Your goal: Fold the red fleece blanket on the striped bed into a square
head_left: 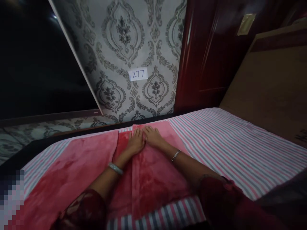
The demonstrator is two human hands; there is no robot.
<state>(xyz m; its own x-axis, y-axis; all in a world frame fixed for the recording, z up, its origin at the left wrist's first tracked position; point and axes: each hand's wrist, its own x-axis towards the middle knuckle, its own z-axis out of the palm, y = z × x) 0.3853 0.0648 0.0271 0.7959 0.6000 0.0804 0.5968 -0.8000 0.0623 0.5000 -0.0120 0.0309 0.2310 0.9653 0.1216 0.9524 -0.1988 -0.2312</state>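
- Left hand (136,142) lies flat, fingers spread, on the red blanket (153,179).
- Right hand (153,135), at its 3 o'clock, touching, likewise flat, gripping nothing.
- Striped sheet (230,150) underneath.

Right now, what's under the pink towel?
A striped sheet shows around the pink towel. Both hands, left and right, press flat on top. Anything beneath the towel's middle is covered.

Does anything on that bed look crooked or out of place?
Only slightly: the pink towel has a fold ridge down its middle where both hands, left and right, press, so it does not lie flat on the striped sheet. Nothing spilled or damaged.
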